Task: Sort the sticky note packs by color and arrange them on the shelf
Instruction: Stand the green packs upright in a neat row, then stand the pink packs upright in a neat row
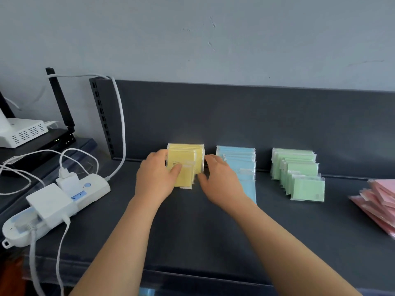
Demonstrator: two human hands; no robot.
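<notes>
Status from my end: sorting looks mostly done. Yellow packs (186, 159), blue packs (241, 165) and green packs (299, 176) each stand in their own row against the back panel of the shelf (213, 231), left to right, rows apart from one another. Pink packs (380, 201) are not arranged: loose slumped heap at the far right (partly cut off by the frame, so can't see the full pile). My read on what's left: square up yellow, then stand the pink in a row beside green.

Hands: both on the yellow row, forearms reaching straight in from the near edge. Left hand (156, 178) grips the row's left side, thumb pressed on the face of the front pack. Right hand (218, 178) clamps the right side, fingers bent round the edge, thumb near the front corner; its wrist covers part of the blue row. Looks like a squeeze to align.

Power strip (64, 199) with cables sits on the shelf's left end, well clear of yellow.
</notes>
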